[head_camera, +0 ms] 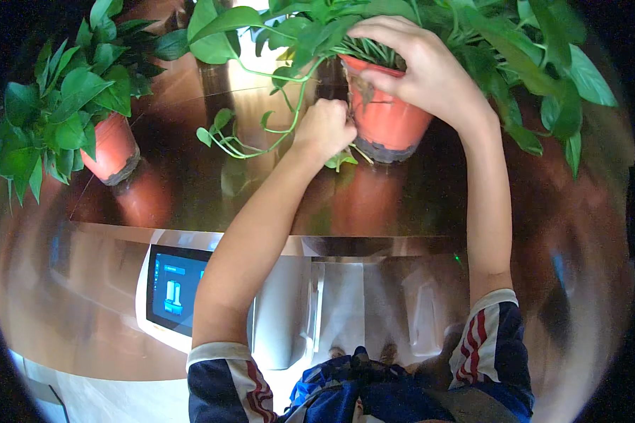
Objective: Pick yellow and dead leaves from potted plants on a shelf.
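Note:
A red plastic flowerpot [389, 119] stands slightly tilted on a glossy dark brown tabletop [264, 203]; its bottom edge is dark and ragged. My right hand [420, 66] grasps its rim from the right, thumb on the outer wall and fingers over the green stems [373, 50]. Against the pot's left side, my left hand [327, 127] is curled closed on what looks like a stem. A small yellow-green leaf [341, 160] pokes out just below that hand, and its fingertips are hidden. Withered brown bits [366, 94] cling to the pot's wall.
Another red pot [112, 150] with a leafy green plant [74, 108] stands at the left. Trailing vines [283, 143] loop left of my left hand. Broad foliage [529, 69] hangs at the right. A lit screen [172, 285] is set below the table's near edge, partly behind my left forearm.

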{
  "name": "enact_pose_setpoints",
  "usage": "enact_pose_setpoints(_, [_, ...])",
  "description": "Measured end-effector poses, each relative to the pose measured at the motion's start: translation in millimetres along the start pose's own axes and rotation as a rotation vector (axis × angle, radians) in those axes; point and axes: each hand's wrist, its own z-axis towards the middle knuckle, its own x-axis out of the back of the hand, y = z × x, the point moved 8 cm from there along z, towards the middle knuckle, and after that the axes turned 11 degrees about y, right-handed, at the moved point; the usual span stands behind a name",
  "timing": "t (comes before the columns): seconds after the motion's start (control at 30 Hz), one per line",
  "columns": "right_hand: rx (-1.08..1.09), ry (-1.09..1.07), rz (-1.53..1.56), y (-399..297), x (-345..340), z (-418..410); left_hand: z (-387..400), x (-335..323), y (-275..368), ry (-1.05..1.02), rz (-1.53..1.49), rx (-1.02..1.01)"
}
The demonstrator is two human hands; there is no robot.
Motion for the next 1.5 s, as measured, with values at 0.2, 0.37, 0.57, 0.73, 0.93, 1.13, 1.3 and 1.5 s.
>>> enact_pose_setpoints(0.2, [-0.061,-0.063,-0.180,-2.3,-8.4,-9.8,-0.4,1.7,-2.7,-0.032,0.029,0.020])
enact_pose_setpoints(0.37, [-0.092,0.038,-0.170,3.2,-18.9,-19.9,0.2,1.4,-7.5,-0.016,0.027,0.020])
enact_pose_setpoints(0.57, [-0.288,0.234,-0.140,19.7,-11.9,-29.7,1.7,2.4,-1.3,0.007,0.024,-0.003])
enact_pose_setpoints(0.73, [-0.498,0.473,0.353,23.0,4.6,-31.0,-0.4,3.2,-2.2,-0.002,0.019,-0.014])
enact_pose_setpoints(0.93, [0.115,0.358,0.043,-18.7,14.7,-15.6,3.8,37.9,12.0,0.202,-0.213,-0.039])
enact_pose_setpoints(1.13, [0.087,0.222,-0.224,-23.0,-4.0,-23.3,-4.8,77.1,43.8,0.505,-0.385,-0.315])
enact_pose_setpoints(1.3, [0.117,0.148,-0.213,-21.1,-8.9,-25.2,-4.5,78.2,42.4,0.488,-0.406,-0.455])
enact_pose_setpoints(1.5, [0.127,0.016,-0.129,-17.2,-11.8,-28.8,-7.6,79.6,39.2,0.464,-0.380,-0.366])
